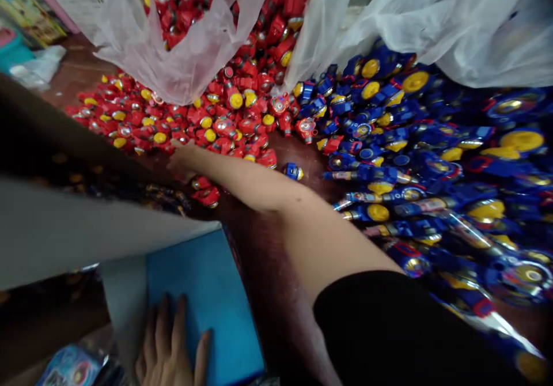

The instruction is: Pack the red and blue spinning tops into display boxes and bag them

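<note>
Reddish floor [256, 253]; right hand [182, 160] by red toys [224, 127] (knobbly).

Dark-red surface [307, 154], heaped red toys [224, 125], heaped blue toys [341, 106]

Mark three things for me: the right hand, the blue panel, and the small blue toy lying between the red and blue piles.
Right hand [185, 158]: head view, middle of the blurred hand.
Blue panel [207, 271]: head view, bare upper part.
Small blue toy [292, 171]: head view, middle of its body.
</note>
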Tool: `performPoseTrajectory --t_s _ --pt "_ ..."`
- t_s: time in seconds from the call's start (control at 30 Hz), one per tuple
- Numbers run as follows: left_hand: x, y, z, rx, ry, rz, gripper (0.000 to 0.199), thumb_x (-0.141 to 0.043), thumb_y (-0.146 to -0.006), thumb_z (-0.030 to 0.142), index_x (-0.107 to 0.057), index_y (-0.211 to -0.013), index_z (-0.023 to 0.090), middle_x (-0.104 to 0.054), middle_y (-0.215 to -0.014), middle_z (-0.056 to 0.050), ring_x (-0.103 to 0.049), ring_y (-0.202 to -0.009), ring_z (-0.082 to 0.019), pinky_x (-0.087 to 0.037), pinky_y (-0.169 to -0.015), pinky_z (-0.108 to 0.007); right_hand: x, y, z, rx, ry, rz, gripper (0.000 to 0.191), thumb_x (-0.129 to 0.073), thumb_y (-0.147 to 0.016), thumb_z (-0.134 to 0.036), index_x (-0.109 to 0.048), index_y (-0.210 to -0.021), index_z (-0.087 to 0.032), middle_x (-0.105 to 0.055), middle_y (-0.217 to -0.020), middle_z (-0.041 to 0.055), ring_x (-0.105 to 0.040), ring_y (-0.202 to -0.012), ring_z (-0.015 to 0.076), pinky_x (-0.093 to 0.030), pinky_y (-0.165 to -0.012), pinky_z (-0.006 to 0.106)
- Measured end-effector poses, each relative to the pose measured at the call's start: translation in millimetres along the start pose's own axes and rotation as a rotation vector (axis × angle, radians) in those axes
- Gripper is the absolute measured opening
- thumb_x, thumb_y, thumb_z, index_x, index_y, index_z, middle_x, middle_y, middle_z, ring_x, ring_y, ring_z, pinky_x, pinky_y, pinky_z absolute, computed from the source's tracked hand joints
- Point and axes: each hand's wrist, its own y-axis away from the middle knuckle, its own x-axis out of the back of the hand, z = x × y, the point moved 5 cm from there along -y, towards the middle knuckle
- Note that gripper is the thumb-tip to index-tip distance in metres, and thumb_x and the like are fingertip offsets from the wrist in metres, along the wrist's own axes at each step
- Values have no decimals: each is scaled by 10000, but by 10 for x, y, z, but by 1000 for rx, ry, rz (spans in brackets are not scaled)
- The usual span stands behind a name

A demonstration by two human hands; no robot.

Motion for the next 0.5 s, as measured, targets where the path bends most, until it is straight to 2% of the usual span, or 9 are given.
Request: performPoseTrajectory --t_s 0.07,0.1,0.2,0.27,0.33,0.43,0.47,0.5 --pt "69 49 21 -112 52 -59 975 -563 -1028 531 24 -1763 274 -109 -1814 -189 -195 -1641 -509 -374 -1195 -751 -23 370 141 8 125 -168 575 -885 -776 -272 -736 -1328 -215 -698 -1448 38 -145 -1658 420 -198 -1285 732" --pt "90 75 38 -190 70 -78 1026 -608 -995 583 -4 -1764 271 -80 -1818 -184 -161 -1650 -509 -318 -1230 -755 -24 590 238 -5 170 -215 632 -880 -784 -249 -701 -1390 -227 -671 -1496 41 -101 -1664 426 -174 -1278 757" --pt "94 144 169 -418 75 -134 1119 -725 -867 729 -184 -1752 307 -132 -1814 -160 -160 -1643 -528 -109 -1259 -819 -40 1348 553 -70 262 -259 563 -823 -839 -215 -698 -1387 -240 -657 -1515 55 -39 -1671 446 -144 -1229 833" --pt "84 144 335 -457 60 -148 1077 -755 -851 728 -284 -1729 317 -168 -1806 -154 -143 -1645 -531 -3 -1238 -851 -72 1881 699 -92 317 -218 486 -774 -875 -195 -711 -1355 -232 -703 -1438 80 -66 -1677 435 -108 -1208 865" --pt "81 101 580 -439 79 -151 1002 -727 -894 709 -313 -1720 321 -163 -1805 -152 -113 -1653 -522 39 -1217 -872 -74 2368 770 -93 340 -55 409 -741 -912 -196 -719 -1319 -240 -755 -1339 90 -141 -1676 405 -59 -1214 869" --pt "66 -17 1027 -466 175 -179 1008 -665 -907 779 -307 -1725 310 -139 -1807 -161 -107 -1648 -543 21 -1176 -923 -19 2969 847 -153 242 312 301 -741 -951 -279 -736 -1250 -245 -752 -1331 126 -311 -1615 419 -53 -1224 861" --pt "70 -70 1146 -473 200 -173 1037 -673 -891 794 -317 -1723 288 -138 -1805 -176 -106 -1641 -560 5 -1163 -938 19 3147 874 -195 186 461 303 -744 -951 -308 -740 -1246 -238 -730 -1358 163 -373 -1578 430 -100 -1239 832" --pt "86 -123 1237 -486 227 -156 1071 -681 -869 819 -343 -1715 256 -146 -1802 -192 -108 -1636 -571 -15 -1169 -936 64 3332 898 -240 83 630 303 -752 -943 -335 -749 -1230 -238 -724 -1345 191 -450 -1522 431 -211 -1249 770"
